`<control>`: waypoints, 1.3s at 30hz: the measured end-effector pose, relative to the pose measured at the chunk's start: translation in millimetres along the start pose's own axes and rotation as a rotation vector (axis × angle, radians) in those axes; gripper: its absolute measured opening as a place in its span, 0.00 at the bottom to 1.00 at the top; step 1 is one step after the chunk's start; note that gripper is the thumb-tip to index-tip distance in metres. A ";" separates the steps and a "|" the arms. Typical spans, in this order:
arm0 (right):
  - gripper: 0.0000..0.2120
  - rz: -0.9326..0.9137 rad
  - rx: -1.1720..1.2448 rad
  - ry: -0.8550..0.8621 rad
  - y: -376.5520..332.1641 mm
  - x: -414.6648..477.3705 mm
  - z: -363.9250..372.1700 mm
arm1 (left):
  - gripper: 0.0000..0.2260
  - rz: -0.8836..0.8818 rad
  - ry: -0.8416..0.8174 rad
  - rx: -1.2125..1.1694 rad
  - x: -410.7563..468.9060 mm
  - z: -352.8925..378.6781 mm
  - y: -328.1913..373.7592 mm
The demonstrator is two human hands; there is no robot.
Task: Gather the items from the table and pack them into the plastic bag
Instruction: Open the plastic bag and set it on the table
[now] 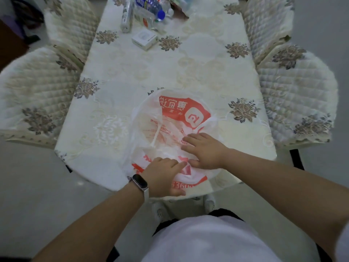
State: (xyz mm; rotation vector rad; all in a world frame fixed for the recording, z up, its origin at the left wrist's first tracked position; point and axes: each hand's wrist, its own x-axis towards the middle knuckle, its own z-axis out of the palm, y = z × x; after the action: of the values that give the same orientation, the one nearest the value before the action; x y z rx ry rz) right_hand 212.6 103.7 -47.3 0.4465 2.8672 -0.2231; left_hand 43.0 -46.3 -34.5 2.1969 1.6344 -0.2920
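A white plastic bag [170, 118] with red print lies crumpled on the near end of the table [132, 72]. My left hand [164, 176], with a wristband, lies on the bag's near edge, fingers stretched along the plastic. My right hand [204, 150] presses flat on the bag's right side with straight fingers. At the far end lie a small white box [144, 39], a clear water bottle with a blue cap [153, 8], a long wrapped roll [127, 16] and other packets, partly cut off by the frame.
Quilted, flower-patterned chairs stand on the left [37, 87] and right [296, 91] of the table, with two more at the far corners. The tablecloth has flower embroidery. My torso is against the near table edge.
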 end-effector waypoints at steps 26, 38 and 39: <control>0.23 -0.119 -0.053 0.257 81.4 -45.9 -30.9 | 0.34 -0.497 0.320 -0.120 17.8 -31.9 60.4; 0.24 -0.094 -0.065 0.323 -15.3 0.5 -74.7 | 0.22 -0.468 0.664 -0.041 -58.1 -35.9 0.2; 0.24 -0.094 -0.075 0.325 -29.9 9.3 -79.4 | 0.22 -0.467 0.685 -0.041 -70.8 -34.2 -9.6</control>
State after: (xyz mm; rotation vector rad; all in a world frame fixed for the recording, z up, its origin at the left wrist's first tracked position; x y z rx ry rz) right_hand 178.5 92.8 30.1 0.3632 3.2052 -0.0623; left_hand 10.5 -91.2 22.2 1.9641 2.4806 0.4258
